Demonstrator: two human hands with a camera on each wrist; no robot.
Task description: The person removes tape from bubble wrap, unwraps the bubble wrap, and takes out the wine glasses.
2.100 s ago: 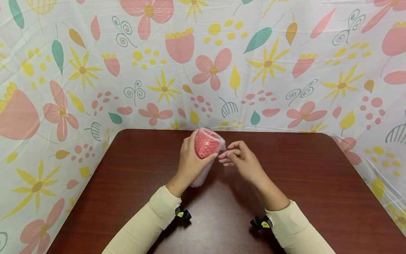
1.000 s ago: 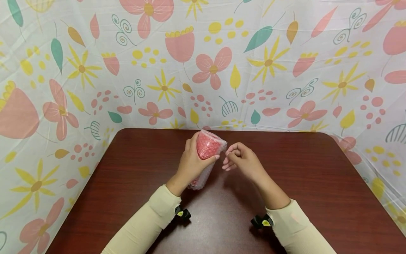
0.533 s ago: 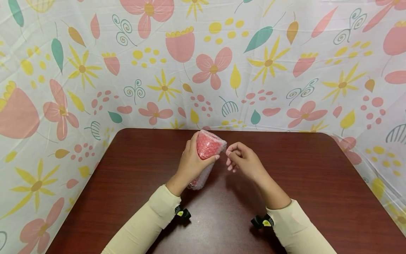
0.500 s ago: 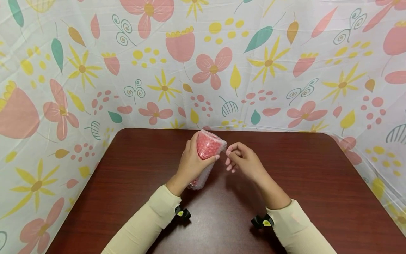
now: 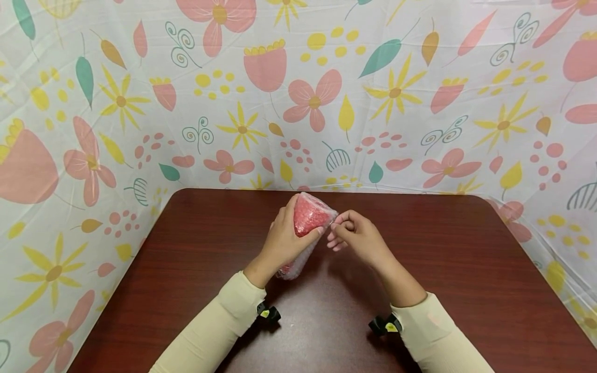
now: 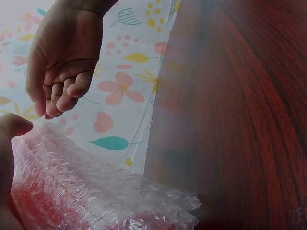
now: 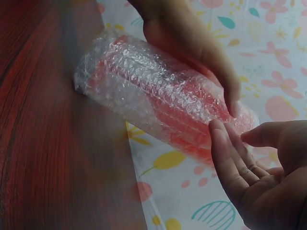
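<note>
A red item wrapped in clear bubble wrap (image 5: pixel 310 216) is held tilted over the table by my left hand (image 5: pixel 281 239), thumb across the near side and fingers round the far side. The wrap hides what kind of item it is. At the upper right corner of the bundle, my right hand (image 5: pixel 359 237) pinches the edge of the wrap between thumb and index finger, its other fingers loosely bent. In the right wrist view the bubble-wrapped bundle (image 7: pixel 144 81) shows as a long roll, its red content showing through. The left wrist view shows the wrap's ragged loose end (image 6: pixel 184 203).
A dark reddish-brown wooden table (image 5: pixel 196 248) lies under both hands. Behind it and along the sides hangs a white cloth (image 5: pixel 345 119) printed with flowers and leaves. Black wrist cameras sit below both sleeves, close over the tabletop.
The bundle has shifted slightly right, so its corner meets my right fingertips, which stood just apart from it half a second ago. My left hand keeps its grip.
</note>
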